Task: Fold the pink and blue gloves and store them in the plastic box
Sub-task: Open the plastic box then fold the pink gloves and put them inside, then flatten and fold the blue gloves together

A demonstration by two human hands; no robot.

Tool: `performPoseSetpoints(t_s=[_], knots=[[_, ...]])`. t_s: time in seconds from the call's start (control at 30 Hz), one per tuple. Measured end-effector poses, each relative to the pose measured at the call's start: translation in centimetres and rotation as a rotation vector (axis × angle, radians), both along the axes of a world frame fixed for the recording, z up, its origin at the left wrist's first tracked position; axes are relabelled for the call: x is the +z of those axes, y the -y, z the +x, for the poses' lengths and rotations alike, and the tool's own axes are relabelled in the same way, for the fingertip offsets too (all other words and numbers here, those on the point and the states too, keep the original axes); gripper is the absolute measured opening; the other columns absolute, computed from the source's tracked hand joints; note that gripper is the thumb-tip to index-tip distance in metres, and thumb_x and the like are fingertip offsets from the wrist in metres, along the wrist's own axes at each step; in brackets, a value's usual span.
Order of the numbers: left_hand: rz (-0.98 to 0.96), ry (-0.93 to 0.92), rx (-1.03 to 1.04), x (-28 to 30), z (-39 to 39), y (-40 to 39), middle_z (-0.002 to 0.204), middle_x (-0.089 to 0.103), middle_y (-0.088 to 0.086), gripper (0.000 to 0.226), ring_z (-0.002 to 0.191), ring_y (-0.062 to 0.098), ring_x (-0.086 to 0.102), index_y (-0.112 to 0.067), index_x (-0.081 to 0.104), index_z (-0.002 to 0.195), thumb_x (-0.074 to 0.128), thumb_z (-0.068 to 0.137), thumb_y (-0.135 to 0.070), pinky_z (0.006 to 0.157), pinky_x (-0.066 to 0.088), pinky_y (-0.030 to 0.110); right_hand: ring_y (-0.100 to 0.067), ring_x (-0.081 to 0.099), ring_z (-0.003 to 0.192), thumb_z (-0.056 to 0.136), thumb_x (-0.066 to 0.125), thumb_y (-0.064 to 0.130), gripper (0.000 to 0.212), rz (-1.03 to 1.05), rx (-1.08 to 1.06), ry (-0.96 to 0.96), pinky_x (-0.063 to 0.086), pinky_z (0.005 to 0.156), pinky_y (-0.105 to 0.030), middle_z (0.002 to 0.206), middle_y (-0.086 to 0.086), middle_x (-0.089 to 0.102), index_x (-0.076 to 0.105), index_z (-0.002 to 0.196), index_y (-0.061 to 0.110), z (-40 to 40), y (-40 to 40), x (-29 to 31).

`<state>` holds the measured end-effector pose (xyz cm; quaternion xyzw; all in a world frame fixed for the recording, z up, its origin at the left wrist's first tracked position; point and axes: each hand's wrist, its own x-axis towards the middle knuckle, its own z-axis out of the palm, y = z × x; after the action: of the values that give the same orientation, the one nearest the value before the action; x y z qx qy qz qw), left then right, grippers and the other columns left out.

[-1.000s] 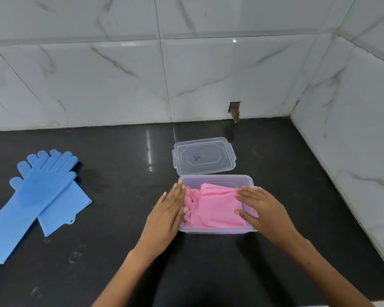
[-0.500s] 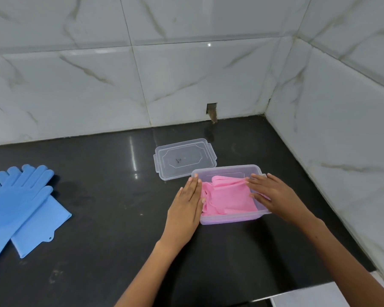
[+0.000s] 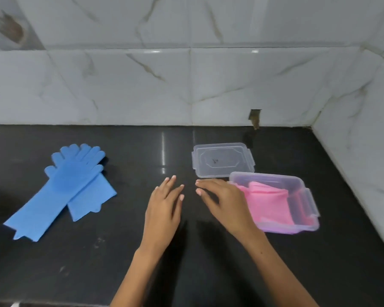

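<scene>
Pink gloves (image 3: 267,203) folded inside plastic box (image 3: 309,197)

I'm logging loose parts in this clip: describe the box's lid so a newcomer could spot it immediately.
Start at the black countertop where it meets the corner of the marble walls on the right. The plastic box holding the folded pink gloves sits there, and the lid lies flat just behind it, toward the back wall. It is clear, shallow and empty, unlike the deeper, pink-filled box.
</scene>
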<state>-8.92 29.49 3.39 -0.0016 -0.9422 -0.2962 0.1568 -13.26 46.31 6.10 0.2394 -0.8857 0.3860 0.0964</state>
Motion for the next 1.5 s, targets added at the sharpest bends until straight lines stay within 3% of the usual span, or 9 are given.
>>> performPoseSetpoints(t_s=[0.27, 0.43, 0.8, 0.9, 0.97, 1.07, 1.2, 1.37, 1.5], knots=[[0.011, 0.096, 0.3, -2.1, 4.6, 14.6, 0.147, 0.043, 0.001, 0.03, 0.14, 0.019, 0.033, -0.015, 0.062, 0.123, 0.053, 0.095, -0.019, 0.109, 0.037, 0.037, 0.001, 0.063, 0.1, 0.089, 0.061, 0.028, 0.018, 0.069, 0.151, 0.067, 0.051, 0.087, -0.02, 0.106, 0.015, 0.071, 0.071, 0.103, 0.025, 1.6, 13.3, -4.2], [0.033, 0.199, 0.355, -4.0, 5.0, 23.9, 0.151, 0.036, -0.002, 0.035, 0.142, 0.016, 0.027, -0.017, 0.056, 0.13, 0.051, 0.096, -0.026, 0.113, 0.03, 0.033, -0.001, 0.063, 0.1, 0.089, 0.06, 0.03, 0.02, 0.146, 0.14, 0.107, 0.052, 0.086, -0.021, 0.108, 0.016, 0.07, 0.069, 0.107, 0.026, 2.0, 22.0, -6.0], [-0.046, 0.296, 0.449, -6.8, 2.5, 36.2, 0.152, 0.031, 0.018, 0.037, 0.142, 0.03, 0.027, -0.015, 0.051, 0.135, 0.048, 0.098, -0.019, 0.115, 0.023, 0.039, -0.008, 0.059, 0.111, 0.094, 0.052, 0.032, 0.033, 0.234, -0.017, 0.228, 0.048, 0.087, -0.024, 0.123, 0.006, 0.064, 0.059, 0.124, 0.021, 0.6, 34.8, -8.3], [-0.031, 0.289, 0.446, -6.7, 1.2, 37.1, 0.139, 0.049, 0.018, 0.035, 0.128, 0.031, 0.046, -0.013, 0.057, 0.129, 0.052, 0.094, -0.01, 0.106, 0.038, 0.038, -0.015, 0.059, 0.11, 0.094, 0.051, 0.035, 0.042, 0.264, -0.087, 0.224, 0.05, 0.083, -0.028, 0.119, 0.0, 0.065, 0.05, 0.133, 0.019, -0.4, 36.4, -8.5], [-0.013, 0.257, 0.474, -6.5, 0.6, 37.5, 0.123, 0.059, 0.013, 0.032, 0.11, 0.027, 0.055, -0.012, 0.063, 0.121, 0.054, 0.091, -0.005, 0.089, 0.048, 0.033, -0.017, 0.059, 0.107, 0.094, 0.049, 0.04, 0.046, 0.305, -0.13, 0.226, 0.05, 0.081, -0.031, 0.113, -0.002, 0.065, 0.046, 0.135, 0.02, -1.1, 37.4, -8.7], [0.025, 0.261, 0.493, -6.1, 0.0, 38.3, 0.105, 0.059, 0.009, 0.023, 0.091, 0.022, 0.056, -0.01, 0.067, 0.102, 0.054, 0.088, 0.001, 0.069, 0.043, 0.027, -0.019, 0.059, 0.099, 0.094, 0.048, 0.041, 0.043, 0.323, -0.184, 0.232, 0.048, 0.082, -0.032, 0.107, -0.005, 0.063, 0.049, 0.132, 0.019, -2.0, 38.8, -9.0], [0.096, 0.316, 0.428, -5.4, -0.6, 39.6, 0.085, 0.062, 0.013, 0.027, 0.072, 0.023, 0.057, -0.009, 0.063, 0.074, 0.049, 0.078, 0.014, 0.063, 0.048, 0.031, -0.019, 0.062, 0.096, 0.092, 0.057, 0.029, 0.03, 0.19, -0.298, 0.323, 0.048, 0.078, -0.03, 0.106, -0.003, 0.066, 0.061, 0.118, 0.017, -3.0, 40.1, -9.3], [0.351, 0.369, 0.358, -3.9, 0.2, 39.3, 0.077, 0.07, 0.006, 0.023, 0.066, 0.013, 0.063, -0.014, 0.075, 0.087, 0.069, 0.077, 0.005, 0.057, 0.045, 0.008, -0.02, 0.067, 0.095, 0.086, 0.065, 0.012, 0.022, -0.065, -0.378, 0.431, 0.047, 0.076, -0.026, 0.104, -0.006, 0.071, 0.068, 0.108, 0.009, -3.9, 39.6, -8.5], [0.496, 0.369, 0.292, -3.7, 1.3, 34.8, 0.071, 0.07, -0.001, 0.026, 0.062, -0.002, 0.063, -0.02, 0.074, 0.093, 0.075, 0.074, -0.002, 0.059, 0.046, 0.008, -0.022, 0.066, 0.087, 0.083, 0.067, 0.009, 0.019, -0.104, -0.368, 0.355, 0.046, 0.075, -0.025, 0.097, -0.006, 0.07, 0.072, 0.1, 0.011, -4.8, 34.7, -7.2]])
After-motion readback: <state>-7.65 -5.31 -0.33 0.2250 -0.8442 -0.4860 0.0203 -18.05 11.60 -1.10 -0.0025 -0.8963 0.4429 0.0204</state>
